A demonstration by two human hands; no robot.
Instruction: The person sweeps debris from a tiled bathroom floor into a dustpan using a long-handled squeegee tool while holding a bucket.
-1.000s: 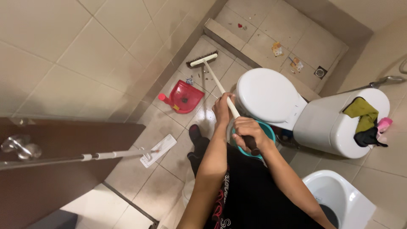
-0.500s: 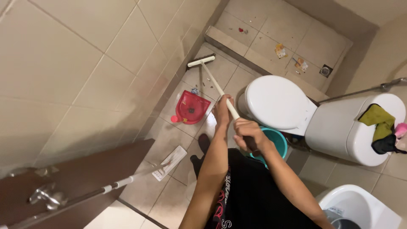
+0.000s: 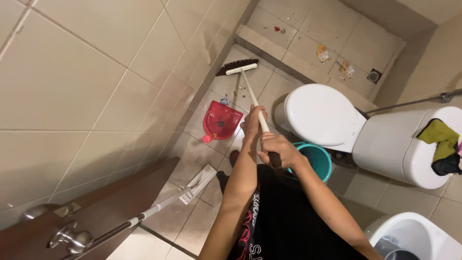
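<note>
Bare-armed person in a sleeveless black top with red-and-white lettering (image 3: 250, 226) down the side, below the left hand (image 3: 252, 124); dark footwear (image 3: 233, 158).

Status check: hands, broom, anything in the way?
Left hand and right hand grip broom. Red dustpan beside head. Toilet close right.

A white toilet (image 3: 320, 113) with its lid shut stands against the far wall, and its tank (image 3: 402, 144) carries an olive cloth (image 3: 439, 137) and a dark one (image 3: 447, 165) draped over the end. A teal bucket (image 3: 318, 161) sits on the floor just beside the bowl. A flat mop (image 3: 199, 180) lies on the tiles, its pole reaching past the brown door (image 3: 91, 214) with a metal handle (image 3: 70, 237). Beyond the raised step, scraps, perhaps wrappers (image 3: 322, 53), lie near a floor drain (image 3: 374, 75). A white basin (image 3: 418, 238) shows at the lower right.
</note>
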